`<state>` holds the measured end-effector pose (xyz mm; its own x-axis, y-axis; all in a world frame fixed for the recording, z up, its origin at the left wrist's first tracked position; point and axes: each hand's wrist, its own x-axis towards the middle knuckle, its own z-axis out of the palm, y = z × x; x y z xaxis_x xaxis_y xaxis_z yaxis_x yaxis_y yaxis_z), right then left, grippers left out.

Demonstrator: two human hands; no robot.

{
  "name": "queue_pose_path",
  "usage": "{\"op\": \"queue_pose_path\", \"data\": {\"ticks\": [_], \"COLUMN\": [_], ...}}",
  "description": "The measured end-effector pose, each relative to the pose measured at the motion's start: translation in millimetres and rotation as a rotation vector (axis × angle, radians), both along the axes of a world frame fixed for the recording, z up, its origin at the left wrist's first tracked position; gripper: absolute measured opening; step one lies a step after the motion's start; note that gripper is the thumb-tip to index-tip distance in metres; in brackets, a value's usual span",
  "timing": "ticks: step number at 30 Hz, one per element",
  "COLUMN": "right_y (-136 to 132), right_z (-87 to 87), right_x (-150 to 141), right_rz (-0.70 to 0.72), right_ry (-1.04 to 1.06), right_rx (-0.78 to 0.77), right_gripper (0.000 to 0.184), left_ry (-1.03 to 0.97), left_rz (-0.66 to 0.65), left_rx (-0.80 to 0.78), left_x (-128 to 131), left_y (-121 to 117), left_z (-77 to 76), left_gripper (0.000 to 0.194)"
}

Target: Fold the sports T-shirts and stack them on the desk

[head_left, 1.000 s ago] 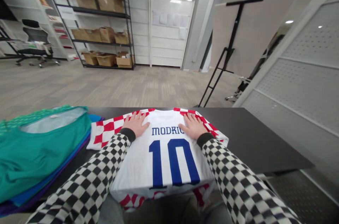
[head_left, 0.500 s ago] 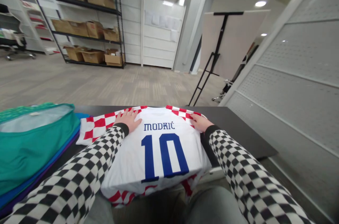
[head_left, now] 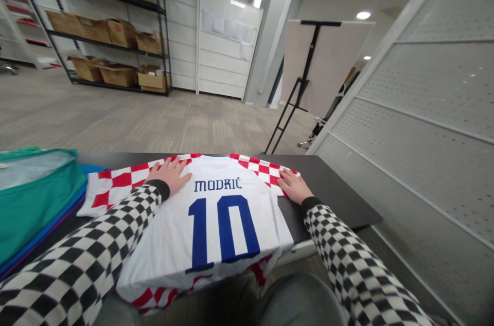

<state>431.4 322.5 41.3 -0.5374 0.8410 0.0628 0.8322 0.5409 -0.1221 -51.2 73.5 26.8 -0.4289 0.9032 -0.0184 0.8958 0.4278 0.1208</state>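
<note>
Jersey [head_left: 222, 228] lies back-up at 12 o'clock on the table [head_left: 339, 197]. Your left hand [head_left: 169, 175] rests open and flat on it, your right hand [head_left: 295, 187] open at its checkered sleeve, neither gripping. Folded teal shirts [head_left: 34, 207] sit at 9 o'clock.

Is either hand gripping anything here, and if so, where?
Nothing is gripped: the left hand and right hand lie open and flat on the Modrić 10 football jersey, near its shoulders.
</note>
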Motion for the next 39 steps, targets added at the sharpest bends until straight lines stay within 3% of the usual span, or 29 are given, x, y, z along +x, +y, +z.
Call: {"op": "queue_pose_path", "data": {"ticks": [3,12,15,17,20,22,25,27,30,33,36,39], "right_y": [0.3,-6.1,-5.9,-5.8,-7.1,-8.4,-10.3,-11.6,-14.7,-19.2,-23.2,-30.5], "right_z": [-9.7,-6.1,-7.0,-6.5,-4.5,-2.9,-0.9,0.3,1.9,2.9,5.1,12.9], "right_x": [7.0,16.4,16.7,15.7,14.3,14.3,14.4,13.5,10.4,7.5,4.6,-2.0], "right_rz": [-0.027,-0.205,-0.218,-0.221,-0.225,-0.219,-0.203,-0.197,-0.2,-0.196,-0.187,-0.197], "right_ry": [0.066,0.171,0.166,0.166,0.165,0.165,0.166,0.167,0.147,0.089,0.057,0.069], "right_rx": [-0.017,0.191,0.193,0.189,0.181,0.177,0.176,0.174,0.185,0.223,0.249,0.253], "right_gripper": [0.063,0.031,0.026,0.027,0.029,0.032,0.034,0.034,0.033,0.035,0.038,0.037], "left_ry": [0.005,0.018,0.117,0.211,0.224,0.203,0.139,0.012,-0.175,-0.401,-0.788,-0.933], "left_rz": [-0.01,-0.028,-0.048,-0.129,-0.284,-0.271,-0.141,-0.101,0.027,0.441,0.586,0.527], "left_rx": [0.006,-0.001,0.123,0.222,0.194,0.157,0.211,0.292,0.528,0.829,0.868,0.791], "left_x": [-2.7,-5.7,7.6,20.6,38.9,47.9,60.9,73.5,97.1,117.1,130.3,137.2], "left_y": [0.8,6.2,-3.1,-9.7,-16.6,-25.4,-65.9,-117.7,-217.3,-301.8,-339.4,-338.9], "left_z": [-2.2,-0.5,10.8,22.8,43.9,57.2,69.9,68.0,43.4,0.2,-36.3,-49.1], "left_gripper": [0.089,0.089,0.081,0.072,0.057,0.052,0.054,0.055,0.041,0.026,0.027,0.043]}}
